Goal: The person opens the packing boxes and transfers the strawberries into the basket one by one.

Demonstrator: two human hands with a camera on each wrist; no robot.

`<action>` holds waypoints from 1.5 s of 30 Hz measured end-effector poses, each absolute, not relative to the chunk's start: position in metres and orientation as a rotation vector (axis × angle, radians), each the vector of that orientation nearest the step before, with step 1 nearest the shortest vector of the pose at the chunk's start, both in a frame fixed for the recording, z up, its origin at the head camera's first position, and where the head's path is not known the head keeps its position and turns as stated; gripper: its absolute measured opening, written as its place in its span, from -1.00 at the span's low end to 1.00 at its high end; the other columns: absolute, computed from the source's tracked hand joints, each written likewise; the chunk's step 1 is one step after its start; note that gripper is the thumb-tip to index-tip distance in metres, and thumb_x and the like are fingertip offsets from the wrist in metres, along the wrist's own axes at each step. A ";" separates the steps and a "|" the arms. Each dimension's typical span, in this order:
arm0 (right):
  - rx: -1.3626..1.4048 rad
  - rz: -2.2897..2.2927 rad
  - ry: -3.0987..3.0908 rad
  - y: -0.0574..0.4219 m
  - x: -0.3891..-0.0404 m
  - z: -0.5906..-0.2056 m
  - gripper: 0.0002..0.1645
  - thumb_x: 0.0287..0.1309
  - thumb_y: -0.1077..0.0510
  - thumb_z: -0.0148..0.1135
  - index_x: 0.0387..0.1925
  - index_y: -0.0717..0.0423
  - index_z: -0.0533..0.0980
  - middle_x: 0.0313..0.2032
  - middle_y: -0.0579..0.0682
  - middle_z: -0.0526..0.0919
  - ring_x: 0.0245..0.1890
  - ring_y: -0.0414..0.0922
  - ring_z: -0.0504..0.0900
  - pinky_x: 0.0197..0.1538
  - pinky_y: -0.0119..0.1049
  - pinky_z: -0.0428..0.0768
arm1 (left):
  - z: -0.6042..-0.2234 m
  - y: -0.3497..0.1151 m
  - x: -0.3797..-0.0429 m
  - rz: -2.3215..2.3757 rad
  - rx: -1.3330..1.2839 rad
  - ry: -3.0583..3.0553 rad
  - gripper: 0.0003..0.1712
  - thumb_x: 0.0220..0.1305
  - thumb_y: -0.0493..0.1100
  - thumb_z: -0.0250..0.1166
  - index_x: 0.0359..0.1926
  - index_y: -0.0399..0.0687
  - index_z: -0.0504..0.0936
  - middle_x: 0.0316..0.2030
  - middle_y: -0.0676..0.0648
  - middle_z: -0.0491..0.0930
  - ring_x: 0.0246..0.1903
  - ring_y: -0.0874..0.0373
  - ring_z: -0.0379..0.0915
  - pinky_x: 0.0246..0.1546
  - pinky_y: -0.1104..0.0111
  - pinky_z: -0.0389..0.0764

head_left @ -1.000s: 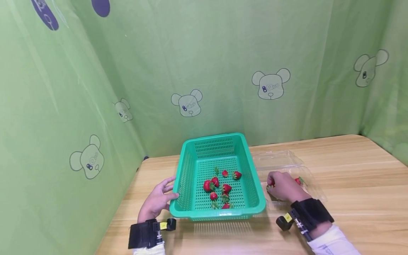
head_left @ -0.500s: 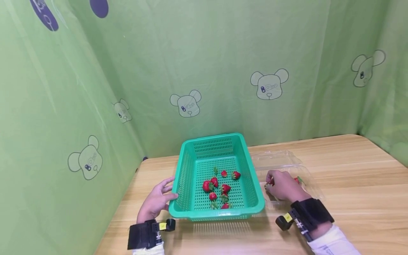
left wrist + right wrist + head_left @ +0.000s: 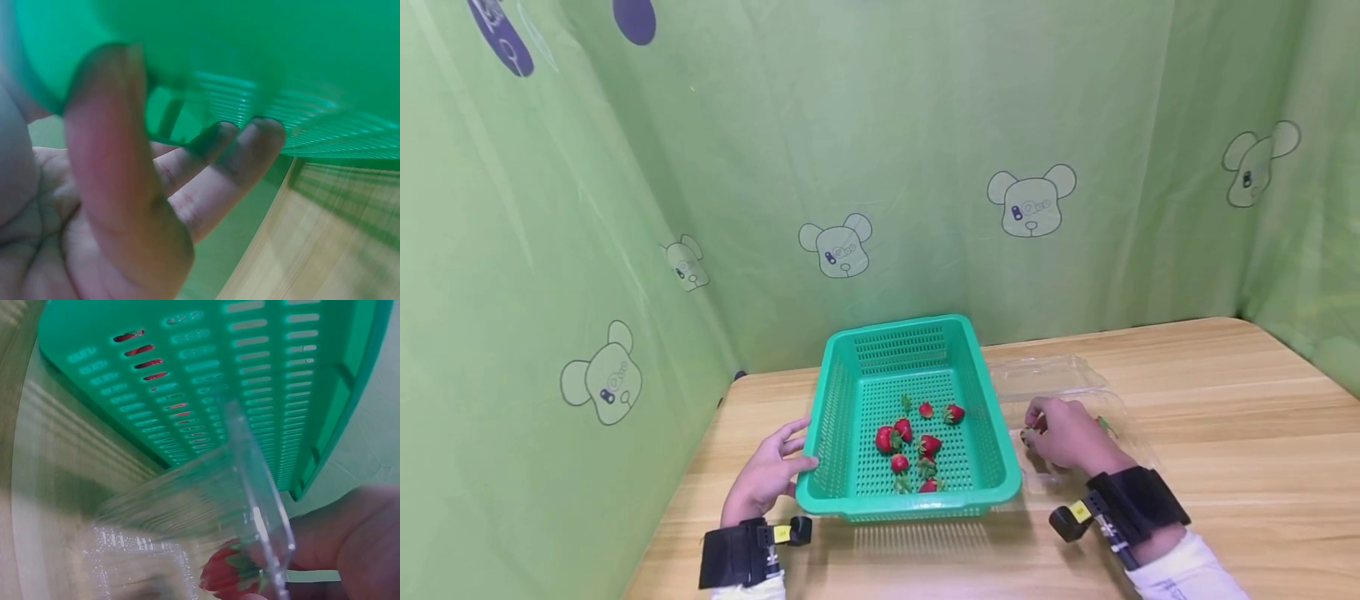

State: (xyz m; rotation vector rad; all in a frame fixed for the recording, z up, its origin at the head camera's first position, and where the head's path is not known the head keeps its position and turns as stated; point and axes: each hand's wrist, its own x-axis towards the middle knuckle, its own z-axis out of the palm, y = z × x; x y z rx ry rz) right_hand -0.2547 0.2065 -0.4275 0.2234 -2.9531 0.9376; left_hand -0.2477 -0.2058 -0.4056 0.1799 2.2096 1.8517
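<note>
My right hand [image 3: 1071, 437] pinches a strawberry [image 3: 226, 572] inside a clear plastic clamshell box [image 3: 1123, 408]. In the right wrist view the box's see-through wall stands in front of the berry, whose red tip and green leaves show through. Another strawberry [image 3: 1102, 425] lies just right of this hand, partly hidden by it. On the other side, my left hand [image 3: 767, 473] rests against the left front corner of a green plastic basket [image 3: 917, 502]. Its thumb touches the rim and its other fingers extend to the outer wall. Several strawberries [image 3: 929, 444] lie scattered on the basket's floor.
The wooden table [image 3: 1240, 417] carries both containers, side by side. The box's clear lid [image 3: 1037, 373] is folded back toward the far edge. A green curtain [image 3: 917, 167] hangs behind and along the left side.
My right hand has shifted slightly and covers more of the berry beside it. The left hand and the basket keep their places; the head view has drifted slightly.
</note>
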 end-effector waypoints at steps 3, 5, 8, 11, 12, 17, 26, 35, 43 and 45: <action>0.220 0.939 -2.954 0.206 -0.254 -0.427 -0.87 0.00 0.26 0.23 -0.35 0.19 0.48 -0.40 0.12 0.64 -0.60 -0.14 0.51 -0.59 -0.31 0.51 | -0.405 -0.206 -0.247 1.851 0.177 2.213 -0.22 0.20 -0.45 0.16 0.40 -0.21 0.08 0.22 -0.50 0.29 -0.22 -0.12 0.61 -0.50 0.22 0.76; 0.225 0.933 -2.952 0.205 -0.254 -0.426 -0.86 0.00 0.26 0.24 -0.34 0.19 0.49 -0.40 0.11 0.63 -0.58 -0.12 0.51 -0.59 -0.31 0.51 | -0.405 -0.205 -0.247 1.851 0.176 2.213 -0.22 0.20 -0.45 0.16 0.41 -0.21 0.08 0.22 -0.50 0.29 -0.22 -0.12 0.61 -0.51 0.22 0.76; 0.235 0.918 -2.944 0.205 -0.253 -0.424 -0.86 0.01 0.25 0.25 -0.34 0.19 0.49 -0.40 0.12 0.64 -0.53 -0.10 0.51 -0.56 -0.29 0.52 | -0.405 -0.205 -0.247 1.853 0.172 2.208 -0.22 0.20 -0.46 0.15 0.41 -0.20 0.08 0.22 -0.50 0.29 -0.23 -0.11 0.61 -0.51 0.22 0.76; 0.238 0.905 -2.938 0.205 -0.253 -0.422 -0.86 0.01 0.24 0.26 -0.35 0.19 0.50 -0.38 0.14 0.65 -0.50 -0.08 0.52 -0.54 -0.29 0.54 | -0.405 -0.205 -0.247 1.853 0.175 2.205 -0.22 0.20 -0.46 0.15 0.41 -0.20 0.08 0.22 -0.50 0.30 -0.23 -0.11 0.61 -0.51 0.23 0.76; 0.236 0.905 -2.939 0.205 -0.252 -0.421 -0.86 0.01 0.24 0.26 -0.35 0.18 0.50 -0.38 0.14 0.65 -0.50 -0.08 0.53 -0.53 -0.28 0.54 | -0.405 -0.206 -0.247 1.852 0.175 2.204 -0.23 0.20 -0.46 0.15 0.41 -0.20 0.08 0.21 -0.49 0.30 -0.23 -0.11 0.61 -0.51 0.22 0.76; 0.226 0.918 -2.937 0.203 -0.251 -0.417 -0.87 0.03 0.23 0.25 -0.35 0.18 0.49 -0.35 0.17 0.66 -0.48 -0.08 0.54 -0.52 -0.28 0.55 | -0.405 -0.206 -0.248 1.849 0.180 2.202 -0.24 0.20 -0.46 0.15 0.40 -0.20 0.09 0.19 -0.48 0.33 -0.21 -0.11 0.60 -0.49 0.21 0.76; 0.255 0.946 -2.910 0.202 -0.249 -0.413 -0.84 0.05 0.24 0.25 -0.32 0.23 0.49 -0.36 0.18 0.66 -0.54 -0.12 0.53 -0.56 -0.30 0.56 | -0.408 -0.208 -0.249 1.849 0.177 2.207 -0.22 0.18 -0.46 0.16 0.40 -0.18 0.09 0.18 -0.47 0.34 -0.22 -0.12 0.60 -0.45 0.18 0.76; 0.268 0.946 -2.874 0.200 -0.246 -0.408 -0.85 0.04 0.23 0.26 -0.33 0.21 0.49 -0.37 0.16 0.67 -0.50 -0.10 0.55 -0.51 -0.28 0.60 | -0.408 -0.208 -0.250 1.852 0.169 2.206 -0.21 0.16 -0.45 0.17 0.40 -0.16 0.09 0.17 -0.45 0.36 -0.22 -0.13 0.60 -0.47 0.20 0.76; 0.287 0.913 -2.847 0.197 -0.244 -0.404 -0.86 0.04 0.21 0.27 -0.36 0.18 0.50 -0.39 0.13 0.68 -0.45 -0.07 0.57 -0.44 -0.19 0.63 | -0.407 -0.207 -0.249 1.855 0.157 2.202 -0.22 0.17 -0.46 0.16 0.40 -0.16 0.10 0.18 -0.46 0.36 -0.21 -0.12 0.60 -0.44 0.17 0.76; 0.289 0.918 -2.838 0.197 -0.243 -0.402 -0.87 0.04 0.22 0.27 -0.36 0.18 0.50 -0.39 0.13 0.68 -0.46 -0.08 0.57 -0.45 -0.21 0.63 | -0.407 -0.207 -0.250 1.853 0.161 2.202 -0.22 0.17 -0.46 0.16 0.40 -0.17 0.10 0.18 -0.46 0.35 -0.21 -0.13 0.60 -0.44 0.18 0.76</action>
